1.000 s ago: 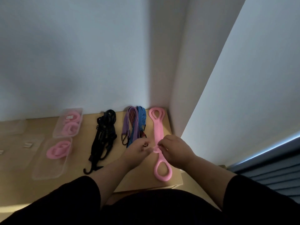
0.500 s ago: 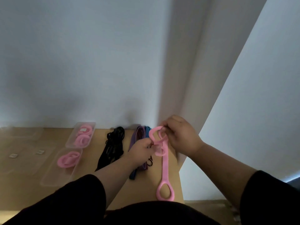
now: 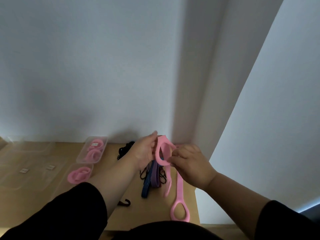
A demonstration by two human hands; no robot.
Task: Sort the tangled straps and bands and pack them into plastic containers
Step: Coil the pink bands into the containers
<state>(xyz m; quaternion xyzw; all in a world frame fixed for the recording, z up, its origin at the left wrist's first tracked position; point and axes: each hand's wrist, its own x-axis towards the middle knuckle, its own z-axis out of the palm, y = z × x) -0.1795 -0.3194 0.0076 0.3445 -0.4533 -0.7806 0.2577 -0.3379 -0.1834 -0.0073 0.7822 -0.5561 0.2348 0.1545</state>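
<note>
Both hands have lifted the pink band's (image 3: 163, 154) upper loop off the bench (image 3: 121, 213): left hand (image 3: 144, 153) and right hand (image 3: 187, 162) grasp it, tail trailing beside the blue strap (image 3: 147, 183); coiling for packing has begun

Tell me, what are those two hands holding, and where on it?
Both hold the pink strap by its upper looped end: the left hand at the loop's left side, the right hand pinching its right side. The lower loop hangs free.

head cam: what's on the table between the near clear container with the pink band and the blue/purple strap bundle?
Mostly the person's left forearm crosses that stretch in the head view; bare table shows beside it, with black straps further back.
</note>
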